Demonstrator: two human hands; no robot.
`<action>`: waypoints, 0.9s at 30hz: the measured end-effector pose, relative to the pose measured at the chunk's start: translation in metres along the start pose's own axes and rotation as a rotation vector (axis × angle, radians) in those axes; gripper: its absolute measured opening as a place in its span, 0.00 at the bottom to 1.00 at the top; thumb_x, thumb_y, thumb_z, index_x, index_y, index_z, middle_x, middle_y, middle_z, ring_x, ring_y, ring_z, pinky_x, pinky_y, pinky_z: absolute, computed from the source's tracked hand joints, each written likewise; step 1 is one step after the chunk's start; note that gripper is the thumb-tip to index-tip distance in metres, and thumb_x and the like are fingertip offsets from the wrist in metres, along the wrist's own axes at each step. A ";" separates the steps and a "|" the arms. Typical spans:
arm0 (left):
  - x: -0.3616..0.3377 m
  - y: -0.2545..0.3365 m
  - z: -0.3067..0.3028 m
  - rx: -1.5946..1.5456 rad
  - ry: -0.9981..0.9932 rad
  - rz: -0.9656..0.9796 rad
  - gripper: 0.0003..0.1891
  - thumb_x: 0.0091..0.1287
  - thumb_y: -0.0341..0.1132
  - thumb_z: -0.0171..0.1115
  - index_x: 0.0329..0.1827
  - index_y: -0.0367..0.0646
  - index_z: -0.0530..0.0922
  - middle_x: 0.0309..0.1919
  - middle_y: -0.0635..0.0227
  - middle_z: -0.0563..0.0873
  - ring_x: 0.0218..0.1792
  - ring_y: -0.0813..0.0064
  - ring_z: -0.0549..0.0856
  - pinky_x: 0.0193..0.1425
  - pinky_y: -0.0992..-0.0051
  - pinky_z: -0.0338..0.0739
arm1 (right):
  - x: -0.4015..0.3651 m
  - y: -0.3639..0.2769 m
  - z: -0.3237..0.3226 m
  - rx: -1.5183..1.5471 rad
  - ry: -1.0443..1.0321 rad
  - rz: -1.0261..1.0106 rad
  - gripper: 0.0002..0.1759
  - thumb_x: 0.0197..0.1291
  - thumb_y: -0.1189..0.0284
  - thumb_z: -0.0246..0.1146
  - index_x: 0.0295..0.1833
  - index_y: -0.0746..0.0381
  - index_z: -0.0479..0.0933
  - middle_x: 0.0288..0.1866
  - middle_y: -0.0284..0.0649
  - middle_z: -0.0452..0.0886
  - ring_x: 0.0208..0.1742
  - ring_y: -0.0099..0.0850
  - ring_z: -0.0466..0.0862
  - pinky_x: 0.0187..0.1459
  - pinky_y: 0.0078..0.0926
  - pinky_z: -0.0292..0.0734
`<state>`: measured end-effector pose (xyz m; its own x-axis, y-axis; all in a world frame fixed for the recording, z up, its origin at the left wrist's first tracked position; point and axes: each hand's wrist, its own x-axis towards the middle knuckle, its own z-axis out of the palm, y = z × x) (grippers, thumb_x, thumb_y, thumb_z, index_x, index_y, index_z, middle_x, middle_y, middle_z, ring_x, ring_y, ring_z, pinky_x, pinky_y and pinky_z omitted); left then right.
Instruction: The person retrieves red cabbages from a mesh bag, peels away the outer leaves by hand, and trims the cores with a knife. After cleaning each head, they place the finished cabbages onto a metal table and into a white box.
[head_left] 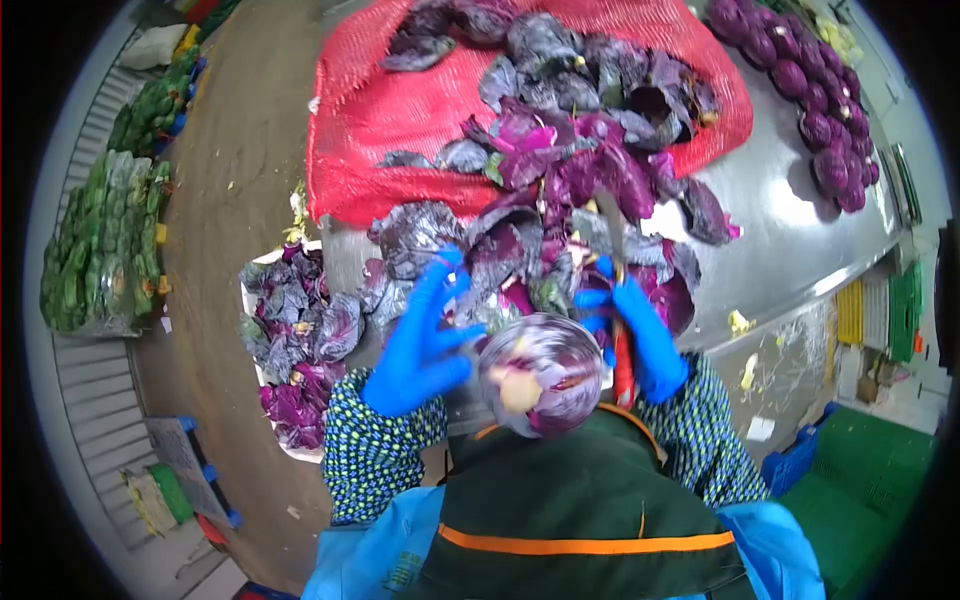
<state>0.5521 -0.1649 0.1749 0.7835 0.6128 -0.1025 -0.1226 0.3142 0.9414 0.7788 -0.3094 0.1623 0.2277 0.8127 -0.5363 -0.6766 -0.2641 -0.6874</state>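
Faces steel table [770,250] beyond L hand [418,345] & R hand [642,325], w/ red mesh sack [400,130] ahead, whole cabbages [815,100] far R of R hand, loose leaves [415,240] just past both. Has blurred cabbage [540,378] btwn hands; can't tell if touching L hand. Holds hands apart: spreads L fingers wide, grips red-handled knife [623,365] in R, blade away.
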 end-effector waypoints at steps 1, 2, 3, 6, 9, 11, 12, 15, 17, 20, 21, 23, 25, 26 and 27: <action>-0.005 -0.029 -0.007 -0.114 -0.068 -0.349 0.55 0.44 0.38 0.78 0.72 0.45 0.48 0.67 0.61 0.61 0.68 0.60 0.60 0.63 0.53 0.67 | -0.002 0.013 0.003 0.052 0.050 0.030 0.30 0.66 0.58 0.54 0.70 0.54 0.57 0.48 0.37 0.78 0.36 0.21 0.78 0.31 0.14 0.74; -0.008 -0.044 0.015 0.158 -0.069 -0.216 0.54 0.44 0.39 0.78 0.71 0.42 0.50 0.66 0.59 0.61 0.67 0.60 0.62 0.64 0.56 0.66 | -0.002 0.026 -0.003 -0.149 0.069 -0.012 0.29 0.66 0.59 0.54 0.70 0.55 0.58 0.50 0.36 0.78 0.40 0.21 0.78 0.34 0.15 0.75; -0.009 -0.060 0.038 0.424 -0.071 -0.096 0.53 0.44 0.40 0.78 0.70 0.39 0.52 0.66 0.57 0.62 0.67 0.60 0.63 0.65 0.59 0.66 | -0.001 0.043 -0.011 -0.342 0.099 -0.042 0.28 0.66 0.60 0.54 0.69 0.56 0.60 0.52 0.36 0.77 0.44 0.21 0.78 0.36 0.15 0.75; -0.007 -0.127 0.040 0.602 0.040 0.026 0.48 0.40 0.39 0.79 0.67 0.43 0.61 0.61 0.52 0.64 0.63 0.56 0.66 0.67 0.61 0.62 | -0.002 0.079 -0.038 -0.464 0.116 -0.176 0.25 0.67 0.68 0.55 0.68 0.60 0.62 0.56 0.38 0.76 0.51 0.22 0.76 0.41 0.19 0.75; -0.017 -0.126 0.059 0.626 0.106 0.012 0.47 0.42 0.41 0.79 0.66 0.38 0.61 0.61 0.54 0.65 0.64 0.58 0.65 0.68 0.63 0.60 | -0.032 0.058 -0.031 -0.876 0.118 -0.224 0.25 0.66 0.67 0.55 0.68 0.57 0.62 0.54 0.45 0.77 0.49 0.29 0.79 0.44 0.25 0.76; -0.015 -0.127 0.063 0.677 0.094 0.033 0.48 0.42 0.41 0.78 0.66 0.38 0.61 0.61 0.54 0.65 0.64 0.58 0.65 0.68 0.63 0.61 | -0.030 0.049 -0.024 -1.122 0.092 -0.180 0.25 0.66 0.65 0.54 0.68 0.55 0.63 0.53 0.50 0.77 0.48 0.34 0.81 0.46 0.28 0.75; -0.016 -0.129 0.063 0.694 0.098 0.032 0.48 0.42 0.40 0.78 0.66 0.39 0.61 0.61 0.54 0.64 0.64 0.58 0.65 0.68 0.63 0.60 | -0.026 0.050 -0.021 -1.158 0.061 -0.110 0.24 0.67 0.63 0.53 0.68 0.54 0.63 0.52 0.53 0.77 0.48 0.39 0.81 0.48 0.30 0.75; -0.013 -0.127 0.068 0.717 0.102 0.009 0.49 0.41 0.40 0.79 0.68 0.41 0.60 0.62 0.55 0.63 0.65 0.58 0.64 0.69 0.63 0.59 | 0.005 0.072 -0.051 -0.900 0.134 -0.176 0.24 0.68 0.59 0.48 0.66 0.57 0.65 0.53 0.55 0.77 0.53 0.46 0.79 0.54 0.36 0.72; -0.015 -0.122 0.070 0.828 0.029 -0.001 0.49 0.41 0.39 0.79 0.68 0.42 0.60 0.63 0.54 0.62 0.65 0.58 0.63 0.68 0.63 0.60 | 0.027 0.067 -0.084 -1.007 0.154 -0.175 0.24 0.68 0.59 0.48 0.65 0.60 0.66 0.55 0.53 0.76 0.55 0.43 0.78 0.55 0.34 0.72; -0.021 -0.130 0.057 0.715 0.032 0.046 0.53 0.40 0.39 0.79 0.70 0.39 0.56 0.63 0.54 0.62 0.65 0.59 0.65 0.68 0.63 0.61 | 0.024 0.072 -0.071 -0.790 0.122 -0.165 0.24 0.63 0.60 0.57 0.60 0.63 0.70 0.47 0.50 0.80 0.47 0.36 0.81 0.50 0.30 0.73; -0.024 -0.134 0.052 0.571 0.069 0.024 0.54 0.40 0.39 0.79 0.70 0.38 0.55 0.63 0.54 0.63 0.64 0.59 0.65 0.68 0.62 0.61 | 0.019 0.071 -0.064 -0.710 0.098 -0.138 0.24 0.61 0.61 0.60 0.58 0.64 0.71 0.44 0.48 0.81 0.44 0.34 0.81 0.49 0.29 0.73; -0.024 -0.127 0.037 0.282 0.074 -0.159 0.56 0.40 0.39 0.79 0.71 0.36 0.52 0.66 0.55 0.61 0.66 0.60 0.64 0.69 0.62 0.59 | 0.019 0.065 -0.059 -0.804 0.163 -0.178 0.23 0.58 0.63 0.64 0.55 0.64 0.73 0.38 0.42 0.81 0.38 0.29 0.78 0.45 0.28 0.73; -0.030 -0.092 0.030 -0.102 -0.099 -0.248 0.54 0.43 0.33 0.77 0.72 0.40 0.50 0.70 0.54 0.58 0.71 0.62 0.56 0.72 0.64 0.52 | 0.018 0.044 -0.047 -0.595 0.345 -0.103 0.16 0.58 0.65 0.63 0.48 0.62 0.76 0.36 0.39 0.81 0.35 0.23 0.77 0.37 0.24 0.73; -0.032 -0.078 0.029 -0.243 -0.199 -0.165 0.53 0.45 0.29 0.75 0.74 0.44 0.49 0.72 0.56 0.54 0.72 0.63 0.53 0.73 0.64 0.48 | 0.015 0.027 -0.042 -0.391 0.365 -0.076 0.10 0.59 0.65 0.62 0.39 0.60 0.77 0.33 0.38 0.80 0.31 0.20 0.77 0.26 0.19 0.70; -0.036 -0.077 0.031 -0.421 -0.238 -0.083 0.53 0.45 0.31 0.75 0.74 0.46 0.49 0.72 0.57 0.54 0.72 0.63 0.54 0.73 0.61 0.49 | 0.014 0.010 -0.047 -0.286 0.293 -0.091 0.12 0.61 0.63 0.60 0.42 0.59 0.74 0.36 0.37 0.81 0.28 0.20 0.77 0.18 0.15 0.66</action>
<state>0.5527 -0.2337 0.1159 0.9126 0.4058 -0.0495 -0.2506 0.6510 0.7165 0.8079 -0.3246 0.1247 0.4953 0.6683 -0.5551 -0.4319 -0.3650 -0.8248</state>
